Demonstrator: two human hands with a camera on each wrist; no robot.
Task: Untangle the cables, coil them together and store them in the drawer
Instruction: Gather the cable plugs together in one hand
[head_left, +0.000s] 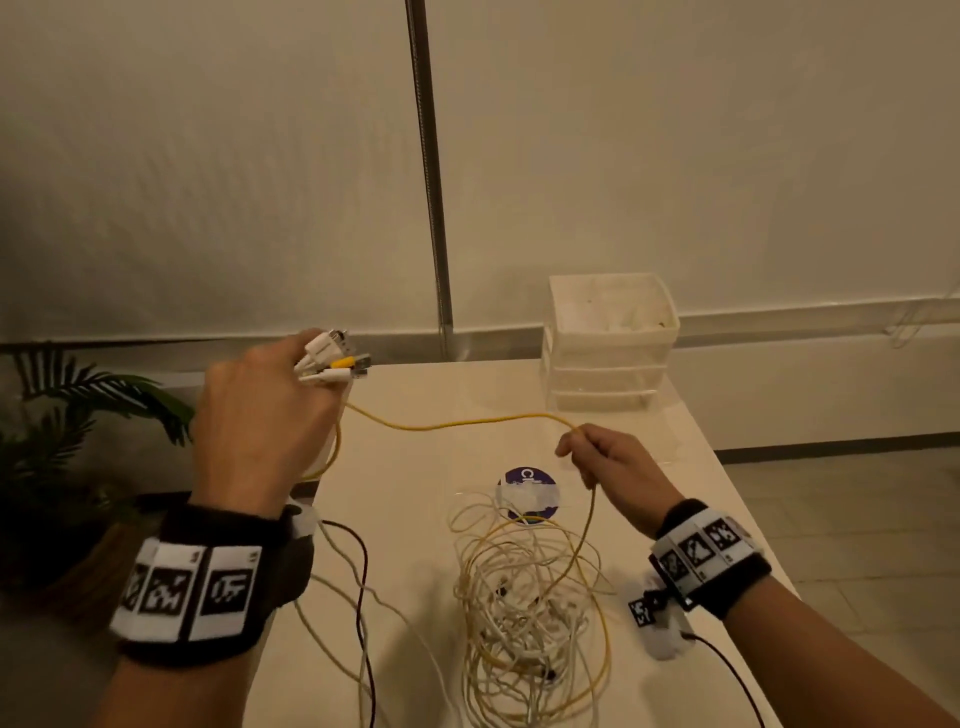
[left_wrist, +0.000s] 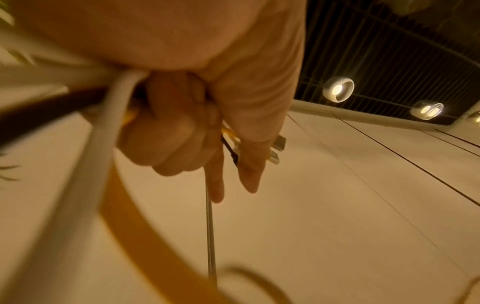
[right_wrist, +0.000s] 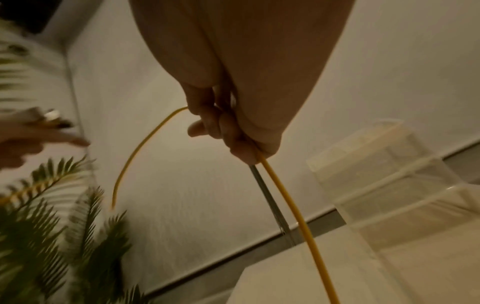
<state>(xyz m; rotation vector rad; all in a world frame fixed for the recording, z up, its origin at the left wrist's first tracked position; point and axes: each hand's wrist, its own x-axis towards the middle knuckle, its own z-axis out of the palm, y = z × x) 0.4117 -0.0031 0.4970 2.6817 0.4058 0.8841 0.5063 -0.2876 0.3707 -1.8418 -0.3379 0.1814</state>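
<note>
1. Left hand (head_left: 260, 415) is raised over the tabletop's (head_left: 415, 467) left edge, fingers curled round a bunch of cable ends; white and yellow plugs (head_left: 335, 358) stick out past the knuckles.
2. Right hand (head_left: 613, 462) is lower, to the right, pinching the yellow cable (head_left: 457, 423) btwn thumb and fingers. The cable sags in a shallow arc from hand to hand.
3. From the right hand the yellow cable drops into the tangle (head_left: 524, 597): a loose heap of white and yellow loops on the tabletop, near the front edge, partly over a round purple sticker (head_left: 527, 480).
4. Drawer unit (head_left: 608, 343): pale plastic, stacked, at the tabletop's far right, well apart from the cables. All drawers look closed.
5. A potted plant (head_left: 78, 415) sits left of the tabletop.
6. Step in hand, prob.: untangling, w/ the yellow cable being drawn free of the heap. Coiling and storing not yet begun.
7. Next move likely calls for feeding more yellow length thru the right hand w/o dragging white loops along; snags in the heap are the risk.
</note>
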